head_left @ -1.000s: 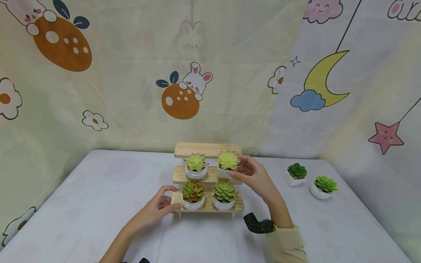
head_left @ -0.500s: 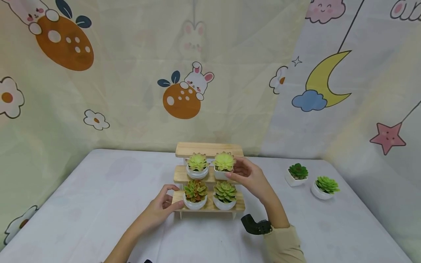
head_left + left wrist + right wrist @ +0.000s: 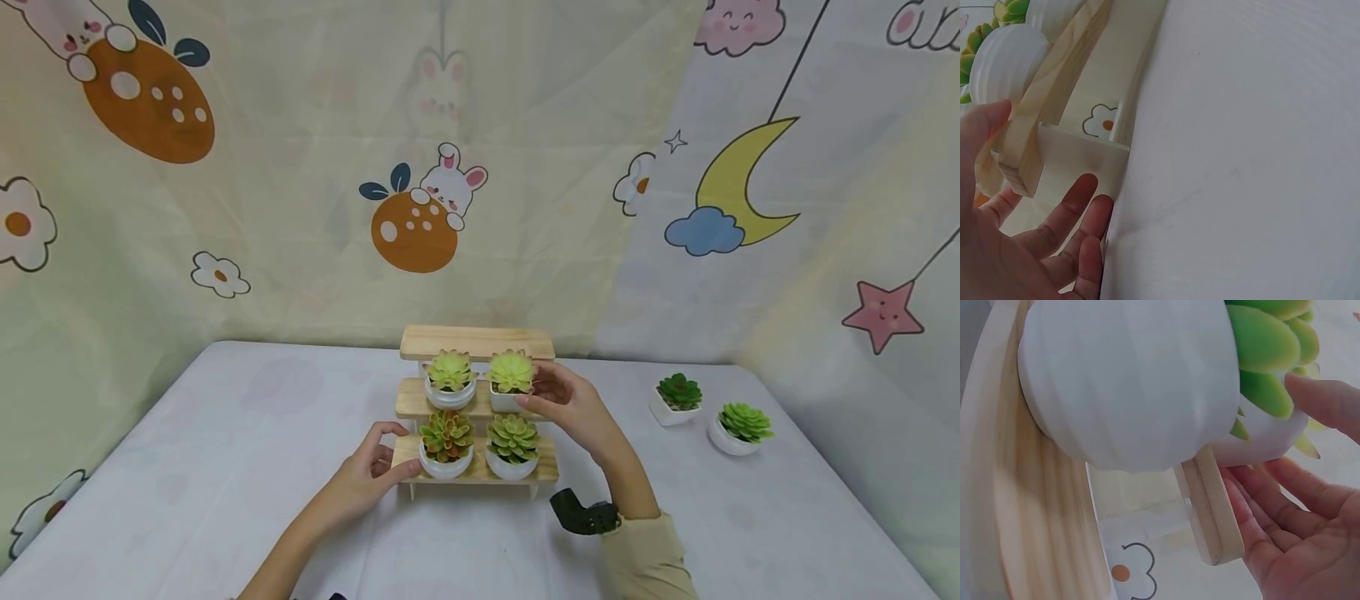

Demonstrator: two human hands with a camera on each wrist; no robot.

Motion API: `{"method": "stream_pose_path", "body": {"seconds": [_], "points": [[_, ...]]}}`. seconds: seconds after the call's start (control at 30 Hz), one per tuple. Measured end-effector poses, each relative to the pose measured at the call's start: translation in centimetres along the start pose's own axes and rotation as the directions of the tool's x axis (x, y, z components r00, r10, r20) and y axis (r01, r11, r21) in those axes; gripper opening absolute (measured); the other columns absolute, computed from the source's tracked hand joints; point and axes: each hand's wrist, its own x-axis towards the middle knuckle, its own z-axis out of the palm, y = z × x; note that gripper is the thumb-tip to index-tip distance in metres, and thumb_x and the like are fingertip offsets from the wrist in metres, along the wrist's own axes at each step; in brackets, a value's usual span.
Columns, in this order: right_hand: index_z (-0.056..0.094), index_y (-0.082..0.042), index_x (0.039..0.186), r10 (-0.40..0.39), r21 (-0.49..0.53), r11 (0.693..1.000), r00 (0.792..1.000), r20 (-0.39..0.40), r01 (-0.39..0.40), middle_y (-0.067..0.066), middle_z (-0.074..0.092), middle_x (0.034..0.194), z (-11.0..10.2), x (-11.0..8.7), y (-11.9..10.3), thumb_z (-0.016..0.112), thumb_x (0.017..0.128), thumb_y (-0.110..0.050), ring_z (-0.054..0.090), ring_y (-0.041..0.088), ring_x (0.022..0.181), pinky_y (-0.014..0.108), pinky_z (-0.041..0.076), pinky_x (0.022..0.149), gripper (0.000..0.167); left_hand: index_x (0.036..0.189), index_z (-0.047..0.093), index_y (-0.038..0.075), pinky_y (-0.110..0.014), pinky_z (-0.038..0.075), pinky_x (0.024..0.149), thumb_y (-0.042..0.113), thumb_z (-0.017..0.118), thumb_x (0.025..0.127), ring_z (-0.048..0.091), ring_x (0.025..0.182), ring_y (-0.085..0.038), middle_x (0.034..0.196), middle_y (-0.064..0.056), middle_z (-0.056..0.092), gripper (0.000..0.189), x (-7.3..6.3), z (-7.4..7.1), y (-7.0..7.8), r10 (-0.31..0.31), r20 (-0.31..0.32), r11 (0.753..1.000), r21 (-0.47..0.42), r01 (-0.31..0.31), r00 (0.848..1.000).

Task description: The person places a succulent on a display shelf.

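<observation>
A three-tier wooden shelf (image 3: 476,340) stands at the table's middle. My left hand (image 3: 362,473) holds the left end of its lowest board; in the left wrist view the thumb lies over the board (image 3: 1025,134) and the other fingers spread below. My right hand (image 3: 573,408) pinches a square white pot with a pale green succulent (image 3: 512,372) at the right of the middle tier. Beside it sits a round-potted pale succulent (image 3: 450,371). The lowest tier bears a red-tinged succulent (image 3: 446,437) and a green succulent (image 3: 513,439), both in round white pots.
Two more potted succulents stand on the white-covered table (image 3: 187,483) at the right: a dark green one (image 3: 678,392) in a square pot and a bright green one (image 3: 741,427) in a round pot. A printed cloth backdrop (image 3: 300,167) hangs behind the table.
My right hand has shifted the square-potted succulent slightly left along the middle tier, then stayed still. My left hand keeps its hold on the lowest board.
</observation>
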Motion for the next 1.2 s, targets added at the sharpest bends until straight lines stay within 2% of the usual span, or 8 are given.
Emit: {"method": "stream_pose_path", "body": {"seconds": [0.37,0.47,0.67,0.8,0.9,1.0,1.1,1.2], "points": [[0.049,-0.014,0.132,-0.015,-0.005,1.0,0.999,0.038,0.015,0.011,0.057,0.117,-0.3,0.0,0.2,0.068,0.084,-0.03,0.058,0.022,0.104,0.031,0.049,0.083,0.054,0.125,0.035,0.017,-0.029,0.042,0.071,0.032,0.065,0.087,0.063,0.083,-0.016,0.094,-0.008,0.065,0.051,0.1,-0.4,-0.6,0.053,0.042,0.999,-0.014,-0.052,0.998],[0.047,-0.015,0.134,-0.023,-0.028,0.999,0.998,0.052,0.025,0.011,0.056,0.121,-0.8,-0.2,0.2,0.067,0.086,-0.031,0.057,0.025,0.109,0.034,0.049,0.085,0.055,0.126,0.034,0.016,-0.029,0.043,0.073,0.031,0.064,0.088,0.063,0.085,-0.017,0.096,-0.01,0.064,0.052,0.1,-0.6,-0.8,0.064,0.06,0.998,-0.026,-0.062,0.996],[0.046,-0.013,0.135,-0.046,-0.066,0.997,0.999,0.027,0.048,0.011,0.055,0.125,-2.4,-0.7,0.4,0.065,0.087,-0.03,0.055,0.028,0.113,0.039,0.047,0.087,0.054,0.129,0.033,0.013,-0.026,0.045,0.073,0.028,0.063,0.089,0.062,0.085,-0.02,0.097,-0.012,0.062,0.053,0.0,-1.1,-0.9,0.092,0.106,0.995,-0.057,-0.086,0.99],[0.045,-0.014,0.135,-0.021,-0.099,0.995,0.999,-0.033,0.018,0.011,0.055,0.127,-3.8,-1.1,0.7,0.064,0.088,-0.033,0.054,0.028,0.114,0.043,0.046,0.09,0.055,0.13,0.032,0.011,-0.024,0.045,0.073,0.026,0.064,0.088,0.062,0.085,-0.022,0.097,-0.013,0.061,0.054,0.0,-1.4,-1.0,0.106,0.128,0.993,-0.071,-0.097,0.986],[0.043,-0.014,0.136,0.0,-0.128,0.992,0.995,-0.101,-0.012,0.01,0.055,0.127,-5.2,-1.6,1.2,0.063,0.088,-0.037,0.053,0.025,0.114,0.041,0.045,0.091,0.057,0.131,0.031,0.011,-0.024,0.045,0.073,0.025,0.063,0.089,0.062,0.086,-0.021,0.098,-0.013,0.061,0.055,0.0,-1.5,-1.2,0.112,0.144,0.992,-0.076,-0.102,0.983],[0.043,-0.014,0.137,0.006,-0.154,0.987,0.984,-0.178,-0.033,0.005,0.055,0.125,-6.7,-2.2,1.8,0.061,0.088,-0.039,0.054,0.011,0.11,0.028,0.046,0.088,0.057,0.131,0.031,0.009,-0.023,0.045,0.074,0.024,0.063,0.089,0.062,0.086,-0.02,0.099,-0.013,0.061,0.055,0.0,-1.6,-1.4,0.128,0.158,0.99,-0.081,-0.116,0.979],[0.043,-0.012,0.136,0.0,-0.152,0.988,0.966,-0.259,-0.04,-0.006,0.056,0.12,-8.0,-2.9,2.4,0.061,0.089,-0.037,0.052,-0.004,0.103,0.015,0.043,0.083,0.056,0.132,0.03,0.009,-0.023,0.045,0.074,0.023,0.062,0.089,0.062,0.087,-0.019,0.1,-0.014,0.06,0.055,-0.1,-1.6,-1.4,0.138,0.17,0.989,-0.083,-0.125,0.976],[0.042,-0.01,0.137,0.001,-0.143,0.988,0.941,-0.338,-0.052,-0.009,0.054,0.118,-9.1,-3.4,3.0,0.061,0.089,-0.036,0.049,-0.009,0.1,0.009,0.04,0.08,0.057,0.134,0.029,0.01,-0.024,0.045,0.075,0.024,0.062,0.09,0.061,0.089,-0.018,0.102,-0.014,0.059,0.057,-0.1,-1.7,-1.3,0.125,0.179,0.989,-0.095,-0.109,0.976]]}}
